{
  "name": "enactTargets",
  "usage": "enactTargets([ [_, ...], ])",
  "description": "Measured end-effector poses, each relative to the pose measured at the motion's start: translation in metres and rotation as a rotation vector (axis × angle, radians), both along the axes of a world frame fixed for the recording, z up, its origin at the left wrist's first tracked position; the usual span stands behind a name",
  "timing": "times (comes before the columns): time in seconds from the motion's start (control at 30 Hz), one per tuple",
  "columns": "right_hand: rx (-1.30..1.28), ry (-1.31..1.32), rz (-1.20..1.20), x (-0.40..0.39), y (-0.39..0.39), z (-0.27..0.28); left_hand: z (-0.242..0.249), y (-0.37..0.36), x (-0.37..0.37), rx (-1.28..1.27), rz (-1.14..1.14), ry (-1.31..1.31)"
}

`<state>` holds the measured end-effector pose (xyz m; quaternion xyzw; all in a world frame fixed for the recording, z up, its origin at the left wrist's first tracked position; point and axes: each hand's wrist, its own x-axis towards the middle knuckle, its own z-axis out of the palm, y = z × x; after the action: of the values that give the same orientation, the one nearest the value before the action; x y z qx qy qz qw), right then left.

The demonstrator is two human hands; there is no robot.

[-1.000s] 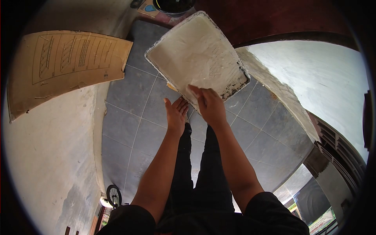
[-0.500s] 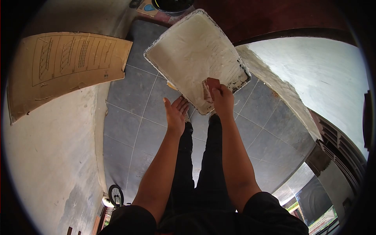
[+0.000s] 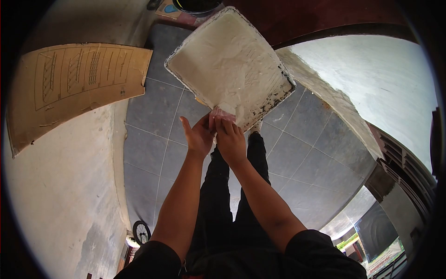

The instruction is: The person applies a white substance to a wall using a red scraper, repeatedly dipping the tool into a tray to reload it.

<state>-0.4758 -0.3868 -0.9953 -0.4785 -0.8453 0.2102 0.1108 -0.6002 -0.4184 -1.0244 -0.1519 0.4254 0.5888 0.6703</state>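
A large square tray point(image 3: 223, 60) with a dark-spotted rim holds a pale, wet-looking paste. At its near corner my right hand point(image 3: 230, 139) grips a reddish scraper point(image 3: 224, 114) that has whitish paste on it. My left hand point(image 3: 200, 137) is beside the right one, against the scraper's left side, with its thumb apart and its fingers spread. Part of the scraper is hidden behind the fingers of my right hand.
A cardboard sheet point(image 3: 83, 88) leans over the wall at the left. Grey floor tiles point(image 3: 153, 107) lie below. A black bucket point(image 3: 197, 6) stands beyond the tray. A pale wall point(image 3: 371, 83) is at the right, and a bicycle wheel point(image 3: 141, 232) shows at the lower left.
My right hand has moved left and slightly toward me with the scraper, out of the tray's middle-right part to its near corner. It now meets my left hand, which moved slightly left.
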Motion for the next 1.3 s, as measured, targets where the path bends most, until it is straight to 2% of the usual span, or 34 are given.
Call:
enactTargets([
  [0.2, -0.046, 0.011, 0.032, 0.008, -0.013, 0.017, 0.005, 0.002, -0.002, 0.009, 0.043, -0.097],
  [0.37, -0.11, 0.14, 0.006, 0.032, 0.001, 0.066, 0.004, 0.003, -0.002, -0.054, 0.02, -0.037],
  [0.43, -0.149, 0.191, -0.248, 0.039, 0.014, 0.078, 0.004, 0.005, -0.003, -0.076, -0.007, 0.002],
  [0.5, -0.382, 0.383, -0.68, 0.048, 0.015, 0.055, -0.001, 0.004, -0.003, -0.033, -0.029, 0.016],
  [0.53, -0.381, 0.383, -0.681, 0.049, 0.013, 0.041, -0.003, 0.002, -0.003, -0.032, -0.03, 0.016],
  [0.6, -0.865, 1.133, -1.198, 0.042, 0.007, 0.018, -0.007, 0.002, -0.004, -0.015, -0.026, -0.018],
  [0.63, -0.864, 1.137, -1.2, 0.037, 0.0, 0.012, -0.008, 0.002, -0.005, -0.014, -0.029, -0.015],
  [0.7, -1.233, 1.433, -1.33, 0.021, -0.017, 0.009, -0.004, 0.004, -0.006, -0.067, -0.042, 0.0],
  [0.73, -1.284, 1.463, -1.317, 0.014, -0.025, 0.006, -0.003, 0.005, -0.007, -0.068, -0.044, 0.002],
  [0.83, -1.308, 1.502, -1.462, -0.006, -0.043, -0.008, 0.002, 0.007, -0.009, -0.079, -0.057, 0.002],
  [1.0, -1.252, 1.503, -1.5, -0.012, -0.059, -0.012, 0.0, 0.009, -0.015, -0.067, -0.065, -0.081],
  [1.1, -1.316, 1.428, -1.466, 0.008, -0.073, 0.002, -0.004, 0.008, -0.017, -0.03, -0.065, -0.119],
  [1.17, -1.374, 1.136, -1.324, 0.039, -0.073, 0.016, -0.01, 0.006, -0.016, -0.03, -0.069, -0.087],
  [1.23, -1.23, 1.095, -1.244, 0.069, -0.053, 0.03, -0.012, 0.006, -0.018, -0.037, -0.07, -0.054],
  [1.3, -1.001, 0.882, -1.082, 0.093, -0.021, 0.035, -0.01, 0.007, -0.018, -0.033, -0.089, -0.025],
])
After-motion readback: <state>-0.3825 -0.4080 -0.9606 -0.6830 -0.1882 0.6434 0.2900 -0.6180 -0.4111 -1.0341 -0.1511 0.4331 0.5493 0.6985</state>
